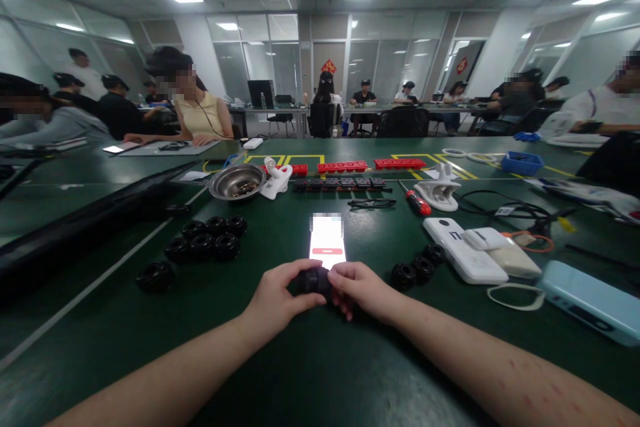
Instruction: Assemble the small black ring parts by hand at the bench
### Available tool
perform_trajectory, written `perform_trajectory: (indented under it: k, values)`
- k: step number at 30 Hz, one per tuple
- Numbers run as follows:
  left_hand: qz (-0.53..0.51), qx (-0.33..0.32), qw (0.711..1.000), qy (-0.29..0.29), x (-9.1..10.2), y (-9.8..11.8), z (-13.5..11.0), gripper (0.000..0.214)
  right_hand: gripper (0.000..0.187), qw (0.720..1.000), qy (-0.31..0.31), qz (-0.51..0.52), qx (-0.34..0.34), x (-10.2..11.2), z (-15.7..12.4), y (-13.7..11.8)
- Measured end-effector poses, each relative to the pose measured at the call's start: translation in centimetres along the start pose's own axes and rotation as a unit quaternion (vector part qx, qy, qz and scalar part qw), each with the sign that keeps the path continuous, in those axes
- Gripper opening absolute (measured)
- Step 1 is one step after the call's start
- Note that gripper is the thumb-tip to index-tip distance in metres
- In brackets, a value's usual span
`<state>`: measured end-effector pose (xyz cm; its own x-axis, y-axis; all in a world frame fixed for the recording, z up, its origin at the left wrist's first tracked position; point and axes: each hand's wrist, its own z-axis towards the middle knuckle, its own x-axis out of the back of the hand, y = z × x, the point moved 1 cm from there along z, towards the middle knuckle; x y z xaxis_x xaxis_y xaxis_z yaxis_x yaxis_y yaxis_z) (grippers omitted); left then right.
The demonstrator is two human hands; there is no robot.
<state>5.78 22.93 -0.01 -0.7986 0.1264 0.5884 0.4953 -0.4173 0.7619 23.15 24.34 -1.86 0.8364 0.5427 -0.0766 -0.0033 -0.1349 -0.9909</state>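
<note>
My left hand (280, 292) has its thumb and fingers closed around a black round part (314, 278) with a ridged side. From the right, my right hand (363, 285) grips the same part with bent fingers. My fingers cover much of it. Just beyond lies a phone (327, 240) with a bright screen, partly hidden by my hands. Several similar black ring-shaped parts (203, 243) are grouped on the left, with one (155, 275) apart from them. A few more black rings (423, 269) form a short row to the right.
A metal bowl (220, 188) of small pieces, red trays (343, 167), a black strip (340, 185), a screwdriver (417, 202) and white clamps (440, 190) stand farther back. Power banks (463, 253), cables and a light-blue case (590, 300) lie right. A person (203, 110) sits across the table.
</note>
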Motion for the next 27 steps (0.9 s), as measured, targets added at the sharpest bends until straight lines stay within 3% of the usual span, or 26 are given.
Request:
perform_trajectory:
  k: [5,12,18,27]
  values:
    - [-0.024,0.033,0.999,0.0,0.02,0.0,0.32,0.035,0.046,1.0,0.005,0.016,0.01,-0.11,0.0,-0.45]
    - [0.003,0.008,1.0,0.005,0.01,0.36,0.04,0.036,0.053,1.0,-0.001,-0.004,-0.008,-0.22,0.13,0.02]
    - [-0.005,0.027,0.999,-0.018,0.16,0.25,0.2,0.04,0.046,1.0,-0.003,-0.015,-0.002,0.08,0.06,0.08]
    - [-0.012,0.004,1.0,0.012,0.07,0.36,0.13,0.034,0.053,1.0,-0.018,-0.018,-0.017,-0.16,0.15,-0.02]
